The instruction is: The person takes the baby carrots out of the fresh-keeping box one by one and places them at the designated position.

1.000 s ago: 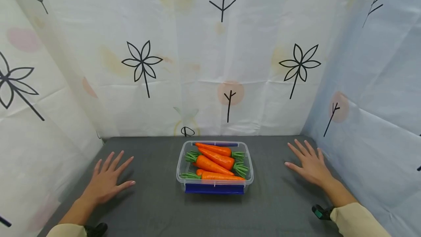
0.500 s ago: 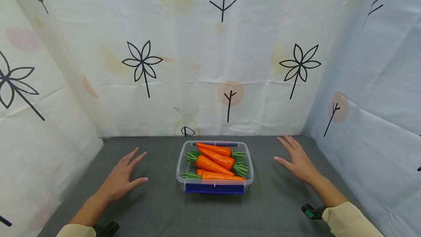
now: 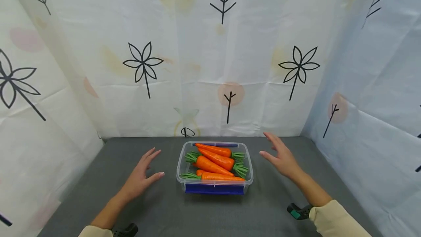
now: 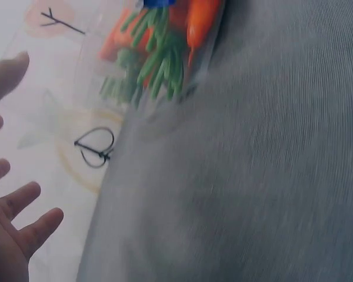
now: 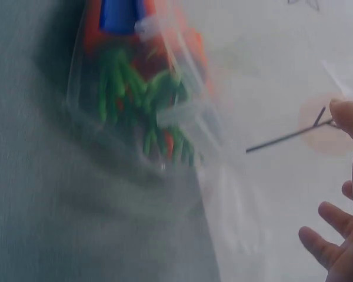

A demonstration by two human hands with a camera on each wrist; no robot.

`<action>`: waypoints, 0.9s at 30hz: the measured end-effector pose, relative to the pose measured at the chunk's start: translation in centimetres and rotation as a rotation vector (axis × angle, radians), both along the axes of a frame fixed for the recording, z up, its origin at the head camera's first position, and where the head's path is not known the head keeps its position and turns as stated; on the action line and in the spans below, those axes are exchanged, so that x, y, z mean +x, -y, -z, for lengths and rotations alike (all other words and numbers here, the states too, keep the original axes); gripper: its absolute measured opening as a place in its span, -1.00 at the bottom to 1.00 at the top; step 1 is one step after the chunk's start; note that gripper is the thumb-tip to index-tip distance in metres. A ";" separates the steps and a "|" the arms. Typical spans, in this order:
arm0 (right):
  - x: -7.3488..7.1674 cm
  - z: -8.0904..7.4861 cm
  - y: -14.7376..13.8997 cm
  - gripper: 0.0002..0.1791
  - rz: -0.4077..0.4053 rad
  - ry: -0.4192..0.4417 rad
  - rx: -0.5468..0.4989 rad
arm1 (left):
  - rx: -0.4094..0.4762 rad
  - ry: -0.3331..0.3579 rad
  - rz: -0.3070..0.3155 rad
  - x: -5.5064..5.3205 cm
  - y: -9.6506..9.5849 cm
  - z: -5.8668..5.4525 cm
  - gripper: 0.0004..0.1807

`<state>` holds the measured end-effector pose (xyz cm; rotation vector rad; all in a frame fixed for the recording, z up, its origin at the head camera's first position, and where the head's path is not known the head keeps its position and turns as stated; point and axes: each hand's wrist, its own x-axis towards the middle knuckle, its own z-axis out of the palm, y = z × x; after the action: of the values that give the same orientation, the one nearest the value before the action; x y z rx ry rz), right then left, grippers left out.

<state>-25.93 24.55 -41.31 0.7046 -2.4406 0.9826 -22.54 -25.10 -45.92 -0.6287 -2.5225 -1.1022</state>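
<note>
Container (image 3: 215, 182), clear with blue latches (image 3: 214, 189)

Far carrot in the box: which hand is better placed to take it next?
Probably the right hand: in the head view, the green top of the far carrot lies on that hand's side of the box. The left hand sits farther from it. Both hands look open and empty.

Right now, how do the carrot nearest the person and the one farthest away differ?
In the head view, the nearest carrot has its green tops at the left, while the farthest carrot has them at the right. The nearest carrot lies almost level across the picture; the farthest carrot slopes slightly down toward its tops. Both are orange, taper to a point and lie in the clear plastic box.
</note>
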 end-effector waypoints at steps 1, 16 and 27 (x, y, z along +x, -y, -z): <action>0.0 -0.1 0.3 -0.28 -0.009 0.004 -0.013 | 0.019 -0.004 -0.002 0.0 -0.4 0.1 -0.25; -0.4 -1.4 5.1 -0.38 -0.090 0.257 -0.201 | 0.365 0.147 -0.076 -0.2 -5.1 0.6 -0.42; -1.8 -1.9 8.4 -0.46 -0.133 0.469 -0.001 | 0.484 0.331 -0.089 0.4 -8.7 0.4 -0.34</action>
<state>-27.72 16.15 -39.40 0.7072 -2.8165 1.3263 -22.11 -16.43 -46.36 -0.2135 -2.3583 -1.8216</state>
